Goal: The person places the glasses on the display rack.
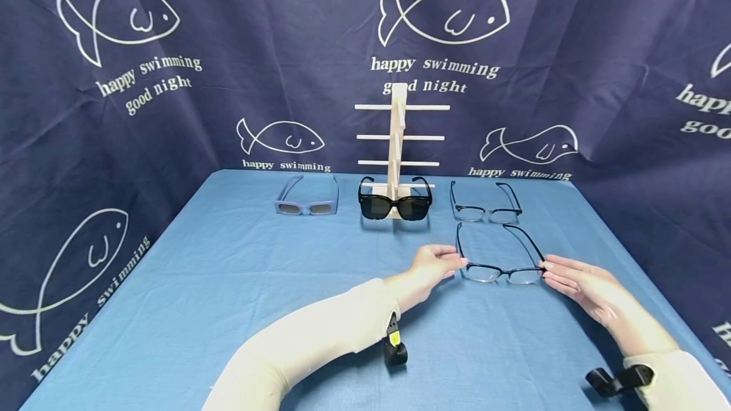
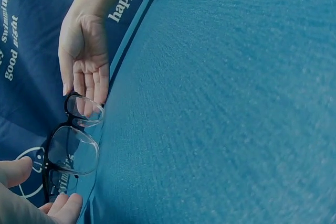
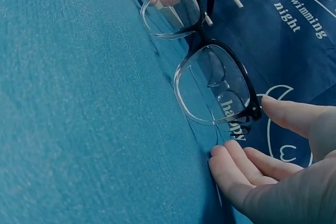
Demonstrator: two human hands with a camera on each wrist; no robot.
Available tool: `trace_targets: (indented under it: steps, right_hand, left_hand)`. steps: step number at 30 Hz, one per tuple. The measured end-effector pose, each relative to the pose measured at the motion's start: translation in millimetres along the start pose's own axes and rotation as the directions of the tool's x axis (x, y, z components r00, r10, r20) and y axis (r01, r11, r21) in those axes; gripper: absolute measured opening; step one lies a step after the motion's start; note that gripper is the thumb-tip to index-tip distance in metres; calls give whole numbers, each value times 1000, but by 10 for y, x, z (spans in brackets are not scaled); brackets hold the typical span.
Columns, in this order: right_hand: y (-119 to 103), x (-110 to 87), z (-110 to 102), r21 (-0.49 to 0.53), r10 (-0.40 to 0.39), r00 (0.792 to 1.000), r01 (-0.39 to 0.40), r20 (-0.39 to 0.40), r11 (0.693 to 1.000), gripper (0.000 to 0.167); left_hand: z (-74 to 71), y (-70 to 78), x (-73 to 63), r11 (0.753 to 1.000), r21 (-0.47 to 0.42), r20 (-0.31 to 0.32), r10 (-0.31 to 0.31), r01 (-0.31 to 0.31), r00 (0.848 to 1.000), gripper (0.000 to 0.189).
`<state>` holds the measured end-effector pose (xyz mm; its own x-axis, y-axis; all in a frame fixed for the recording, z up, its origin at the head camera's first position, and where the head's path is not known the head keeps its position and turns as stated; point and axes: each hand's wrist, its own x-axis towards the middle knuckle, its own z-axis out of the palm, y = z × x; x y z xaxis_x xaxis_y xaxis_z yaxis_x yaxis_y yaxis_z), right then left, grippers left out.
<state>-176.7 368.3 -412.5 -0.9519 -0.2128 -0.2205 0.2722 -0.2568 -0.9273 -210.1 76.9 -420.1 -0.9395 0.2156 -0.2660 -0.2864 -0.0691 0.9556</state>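
Black-topped eyeglasses (image 1: 504, 273) with clear lower rims stand at the front right of the blue table, temples pointing back. My left hand (image 1: 435, 266) is at their left hinge. In the left wrist view its thumb (image 2: 20, 170) and fingertips (image 2: 68, 205) are spread on either side of the frame's end. At the opposite hinge is my right hand (image 1: 588, 287), fingers nearly straight. The right wrist view has its thumb (image 3: 283, 114) right at the hinge corner, the other fingers (image 3: 236, 169) lower and apart from the frame.
Behind these, another pair of eyeglasses (image 1: 487, 213) lies on the table (image 1: 228, 259). Black sunglasses (image 1: 395, 207) are in front of a wooden display rack (image 1: 398, 138) with several crossbars. Blue-framed sunglasses (image 1: 306, 208) lie farther left. A dark fish-print curtain (image 1: 320, 30) surrounds the table's back and sides.
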Motion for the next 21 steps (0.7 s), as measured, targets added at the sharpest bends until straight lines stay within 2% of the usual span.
trace_targets:
  steps: [6, 14, 21]
  right_hand:
    - [2, -2, 7, -4, 5, 1000, -5, 5, 1000, 28]
    - [35, 11, 27, 6, -15, 998, 15, 55, 1000, 27]
    - [39, -4, 39, 3, -16, 997, 16, 72, 1000, 27]
  left_hand:
    - [11, -34, 22, 1000, 6, 9, -8, 8, 1000, 33]
    - [24, -44, 18, 999, 30, 19, -23, 22, 1000, 29]
    - [47, -50, 40, 999, 1, 35, -35, 35, 999, 28]
